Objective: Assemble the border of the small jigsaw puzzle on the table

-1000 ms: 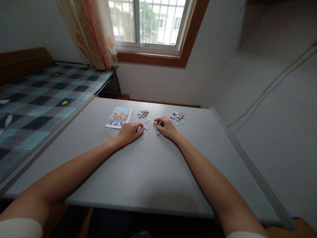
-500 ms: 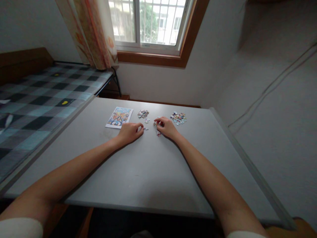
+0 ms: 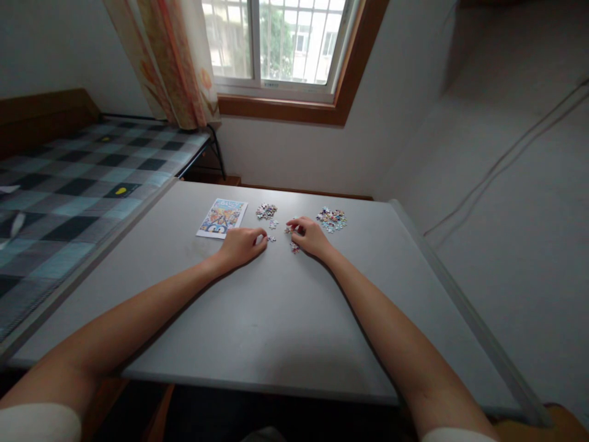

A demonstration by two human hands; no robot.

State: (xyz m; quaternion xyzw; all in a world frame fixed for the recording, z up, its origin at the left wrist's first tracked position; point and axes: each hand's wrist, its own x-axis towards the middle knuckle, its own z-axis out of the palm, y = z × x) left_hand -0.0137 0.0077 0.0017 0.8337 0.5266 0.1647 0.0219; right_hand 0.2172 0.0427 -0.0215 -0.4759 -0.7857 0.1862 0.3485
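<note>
My left hand (image 3: 242, 247) rests on the table with curled fingers, its thumb and fingertips closed at a small jigsaw piece (image 3: 272, 239). Across from it, my right hand (image 3: 311, 236) is bent over a jigsaw piece (image 3: 288, 230) between thumb and index finger; the palm hides part of what lies there. A few reddish joined or touching pieces (image 3: 294, 248) lie just below the right fingers. Some pale pieces (image 3: 273, 224) sit between the hands, slightly farther off. The printed picture sheet (image 3: 221, 216) lies flat beyond my left hand, its lower edge partly covered by it.
One heap of mixed pieces (image 3: 266, 211) lies at the back middle, a larger heap (image 3: 331, 218) to the right. The pale table (image 3: 257, 331) meets a checked bed (image 3: 92, 178) on the left. A wall stands right, a window (image 3: 276, 43) behind.
</note>
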